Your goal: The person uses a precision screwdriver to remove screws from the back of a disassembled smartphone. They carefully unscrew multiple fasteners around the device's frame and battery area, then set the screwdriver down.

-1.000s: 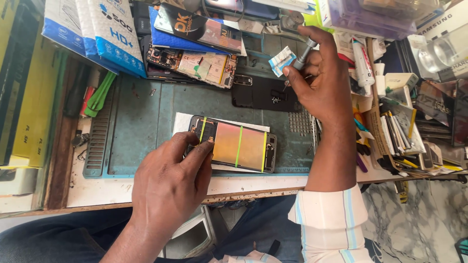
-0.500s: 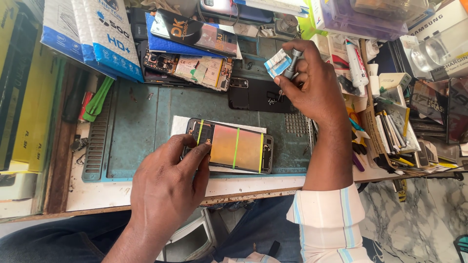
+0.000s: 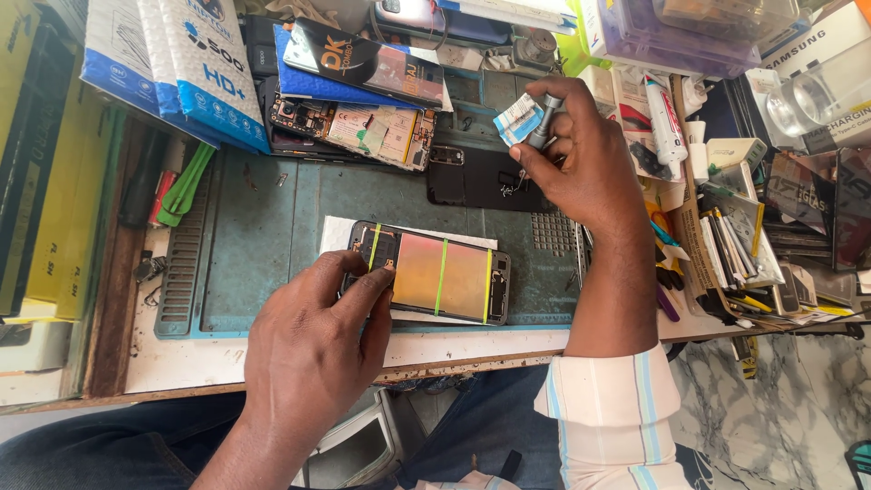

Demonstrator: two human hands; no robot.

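Copper-backed phone frame [image 3: 435, 273], two hands.

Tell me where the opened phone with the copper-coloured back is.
In the head view, the opened phone lies mid-mat on white paper, left hand fingertips on its left end, below the black phone.

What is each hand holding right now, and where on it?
Right hand grips a small grey screwdriver by its handle. Left hand holds nothing; its fingers press the left end of the opened phone.

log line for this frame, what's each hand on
left hand: fingers pressing opened phone on green mat | right hand: raised, holding grey screwdriver and small blue-white packet
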